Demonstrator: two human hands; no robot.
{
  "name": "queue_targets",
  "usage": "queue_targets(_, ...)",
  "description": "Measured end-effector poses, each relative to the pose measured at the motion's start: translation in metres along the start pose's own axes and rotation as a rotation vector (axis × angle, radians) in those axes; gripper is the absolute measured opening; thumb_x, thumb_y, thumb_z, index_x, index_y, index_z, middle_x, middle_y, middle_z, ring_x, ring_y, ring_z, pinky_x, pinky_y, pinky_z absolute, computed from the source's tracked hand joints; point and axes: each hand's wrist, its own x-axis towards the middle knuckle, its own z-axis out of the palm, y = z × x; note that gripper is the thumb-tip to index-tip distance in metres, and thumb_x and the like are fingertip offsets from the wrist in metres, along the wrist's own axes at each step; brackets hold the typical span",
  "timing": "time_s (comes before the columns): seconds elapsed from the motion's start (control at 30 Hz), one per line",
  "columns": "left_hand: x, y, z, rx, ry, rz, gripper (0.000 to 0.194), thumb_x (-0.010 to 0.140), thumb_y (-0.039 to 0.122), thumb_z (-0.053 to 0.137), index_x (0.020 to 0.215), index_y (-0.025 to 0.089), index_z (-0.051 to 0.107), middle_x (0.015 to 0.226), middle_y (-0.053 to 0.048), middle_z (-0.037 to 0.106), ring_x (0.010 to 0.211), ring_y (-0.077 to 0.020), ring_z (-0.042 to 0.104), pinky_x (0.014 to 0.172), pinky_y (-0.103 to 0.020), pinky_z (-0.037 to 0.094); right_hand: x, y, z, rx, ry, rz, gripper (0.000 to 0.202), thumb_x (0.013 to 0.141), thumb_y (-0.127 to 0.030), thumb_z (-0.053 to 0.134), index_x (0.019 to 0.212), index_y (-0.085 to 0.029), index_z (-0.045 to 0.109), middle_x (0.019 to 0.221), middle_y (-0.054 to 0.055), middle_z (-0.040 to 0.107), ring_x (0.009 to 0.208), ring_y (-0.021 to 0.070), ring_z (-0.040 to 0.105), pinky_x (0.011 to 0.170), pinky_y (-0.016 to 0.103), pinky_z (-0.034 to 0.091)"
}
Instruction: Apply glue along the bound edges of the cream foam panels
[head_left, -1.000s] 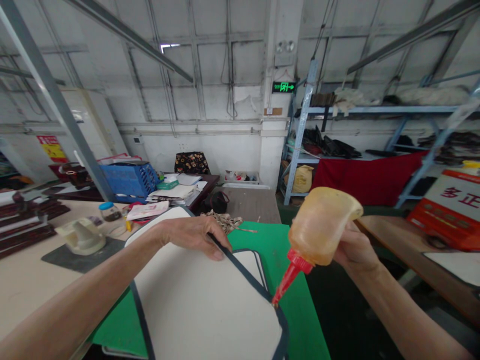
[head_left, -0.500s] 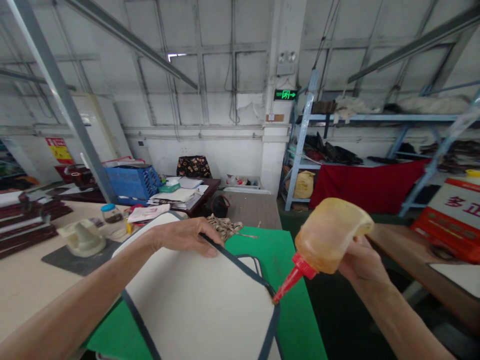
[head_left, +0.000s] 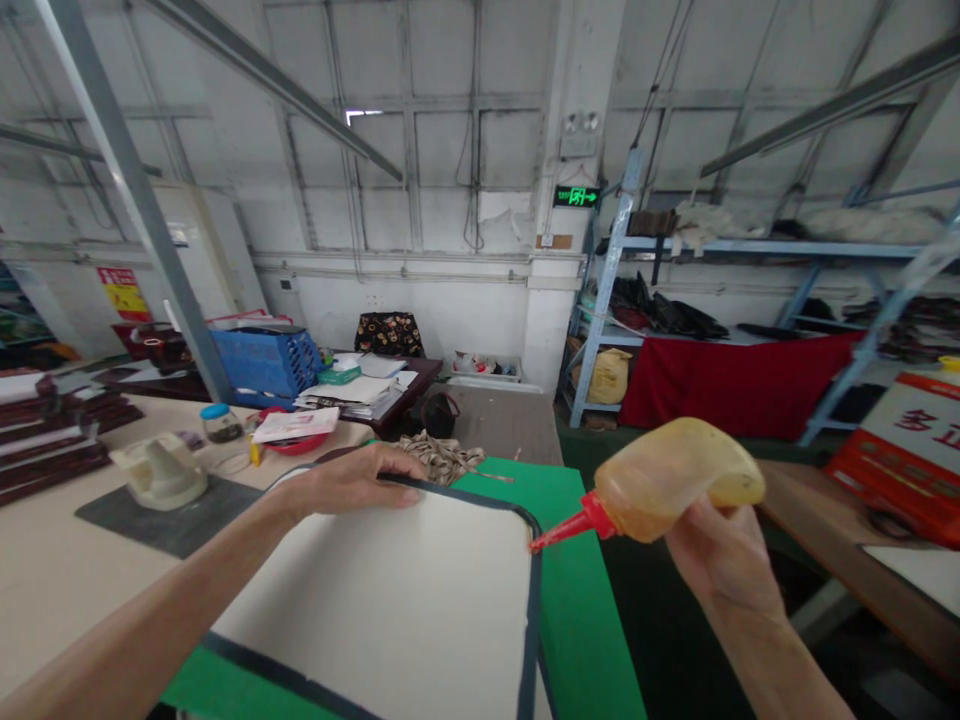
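A white panel with a dark blue edge binding [head_left: 397, 590] is tilted above the green work surface [head_left: 577, 590]. My left hand [head_left: 360, 482] grips its far edge, thumb on the white face and fingers behind. In my right hand [head_left: 724, 550] is a translucent squeeze bottle [head_left: 667, 475] with amber liquid, lying nearly sideways. Its red nozzle [head_left: 566, 527] points left, the tip at the inner side of the binding near the panel's far right corner. Part of another dark-edged piece shows beneath the panel at the lower right.
On the pale table at left are a cream tape dispenser [head_left: 161, 475], a blue-lidded jar [head_left: 222, 424] and a red dish [head_left: 300, 443] under papers. A heap of beige strips [head_left: 439, 458] lies beyond the panel. A red and white box [head_left: 900, 440] stands at right.
The panel has turned and its far edge lies more level. The bottle has tipped from steeply downward to nearly sideways, its nozzle tip shifting up and slightly left along the corner.
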Motion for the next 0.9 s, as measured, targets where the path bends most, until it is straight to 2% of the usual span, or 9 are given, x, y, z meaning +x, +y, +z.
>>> queue_targets(0.13, -0.002, -0.006, 0.004, -0.022, -0.006, -0.041, 0.028, 0.079, 0.041, 0.058, 0.075, 0.014, 0.067, 0.066, 0.0, 0.055, 0.062, -0.0131, 0.047, 0.053, -0.019, 0.033, -0.003, 0.004, -0.001, -0.02, -0.055, -0.019, 0.022, 0.057, -0.03, 0.085, 0.071, -0.02, 0.07, 0.071, 0.005, 0.07, 0.06, 0.0151, 0.066, 0.059, 0.018, 0.054)
queue_targets(0.37, -0.003, -0.018, 0.011, -0.192, -0.001, -0.152, 0.032, 0.075, 0.045, 0.06, 0.069, 0.014, 0.06, 0.06, 0.001, 0.048, 0.053, -0.0105, 0.038, 0.046, -0.02, 0.026, -0.009, 0.011, -0.004, -0.021, -0.09, 0.012, 0.026, 0.057, -0.032, 0.085, 0.077, -0.023, 0.071, 0.07, 0.002, 0.07, 0.059, 0.0147, 0.066, 0.053, 0.018, 0.054)
queue_targets(0.63, -0.006, -0.028, 0.015, -0.371, -0.007, -0.23, 0.036, 0.075, 0.049, 0.061, 0.074, 0.013, 0.057, 0.064, 0.0, 0.051, 0.054, -0.0098, 0.04, 0.048, -0.02, 0.03, -0.016, 0.011, -0.007, -0.009, -0.104, 0.052, 0.029, 0.058, -0.029, 0.084, 0.082, -0.023, 0.07, 0.074, 0.003, 0.07, 0.065, 0.0175, 0.067, 0.058, 0.022, 0.056)
queue_targets(0.9, -0.011, -0.03, 0.016, -0.541, 0.058, -0.29, 0.033, 0.07, 0.044, 0.068, 0.076, 0.013, 0.061, 0.067, -0.001, 0.059, 0.054, -0.011, 0.049, 0.05, -0.02, 0.036, -0.023, 0.012, -0.008, -0.011, -0.057, 0.099, 0.034, 0.052, -0.029, 0.086, 0.08, -0.023, 0.069, 0.071, 0.004, 0.07, 0.062, 0.0201, 0.066, 0.056, 0.027, 0.057)
